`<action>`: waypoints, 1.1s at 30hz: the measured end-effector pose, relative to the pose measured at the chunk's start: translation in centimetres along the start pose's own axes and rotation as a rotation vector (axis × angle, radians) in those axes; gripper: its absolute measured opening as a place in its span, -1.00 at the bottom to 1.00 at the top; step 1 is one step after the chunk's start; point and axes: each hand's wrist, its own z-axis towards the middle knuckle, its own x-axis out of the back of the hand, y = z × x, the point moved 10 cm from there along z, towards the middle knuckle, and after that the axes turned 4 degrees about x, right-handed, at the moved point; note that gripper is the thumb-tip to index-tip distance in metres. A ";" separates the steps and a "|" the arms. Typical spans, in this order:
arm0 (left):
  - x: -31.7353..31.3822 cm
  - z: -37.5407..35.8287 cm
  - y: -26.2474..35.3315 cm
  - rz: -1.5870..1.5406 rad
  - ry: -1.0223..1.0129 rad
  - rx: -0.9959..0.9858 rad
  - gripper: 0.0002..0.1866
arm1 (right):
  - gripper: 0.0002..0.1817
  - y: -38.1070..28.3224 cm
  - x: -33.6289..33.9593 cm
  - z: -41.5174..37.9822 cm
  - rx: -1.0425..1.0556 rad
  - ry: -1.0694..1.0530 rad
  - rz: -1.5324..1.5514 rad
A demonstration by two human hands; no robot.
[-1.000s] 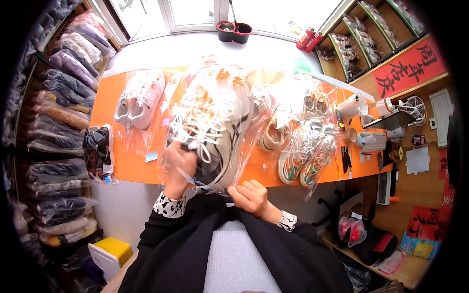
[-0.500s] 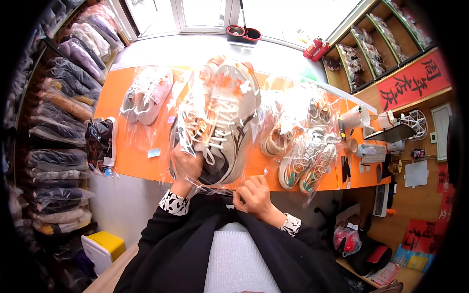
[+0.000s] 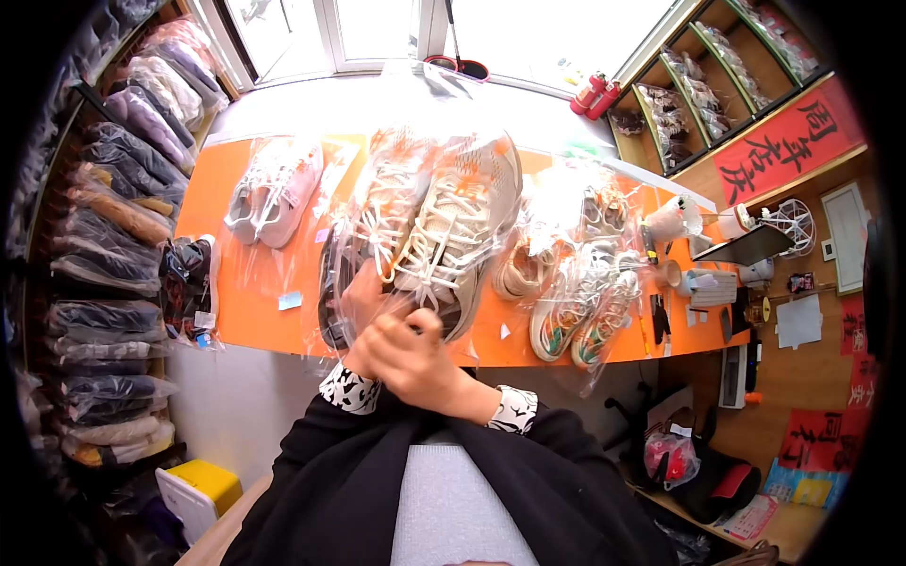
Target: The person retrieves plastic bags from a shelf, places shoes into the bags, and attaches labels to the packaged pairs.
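A pair of pale sneakers [image 3: 462, 203] with white laces is held up over the orange table, toes pointing away from me, inside a clear plastic bag [image 3: 436, 90]. My left hand [image 3: 360, 297] grips the pair at the heel end, its fingers partly hidden behind film and shoes. Across it lies my right hand [image 3: 408, 357], fingers curled in at the heel openings and closed on the edge of the plastic bag. Beside the pair, a dark shoe [image 3: 332, 283] under plastic shows at the left.
On the orange table [image 3: 245, 316] stand bagged pink-white shoes [image 3: 274, 193] at left and bagged green-orange sneakers [image 3: 590, 307] at right. Wrapped clothes [image 3: 118, 255] fill the left rack. A shoe shelf [image 3: 698, 94] stands far right, and a yellow-lidded box [image 3: 203, 486] sits on the floor.
My right hand has moved left, from the bag's lower right corner to the heels beside my left hand. The bagged sneakers have turned slightly and shifted a little to the right.
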 end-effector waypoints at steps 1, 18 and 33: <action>0.1 -0.1 -0.5 -0.092 0.025 0.032 -0.72 | -0.80 -1.2 -0.8 -0.1 0.110 -0.062 0.031; 4.9 2.7 -5.7 -0.535 0.075 0.469 -0.74 | -0.78 1.6 2.1 -7.0 -0.103 0.060 0.377; 1.4 0.7 -12.2 0.555 -0.119 0.379 -0.66 | -0.87 6.7 -8.2 -12.3 -0.703 -0.158 0.529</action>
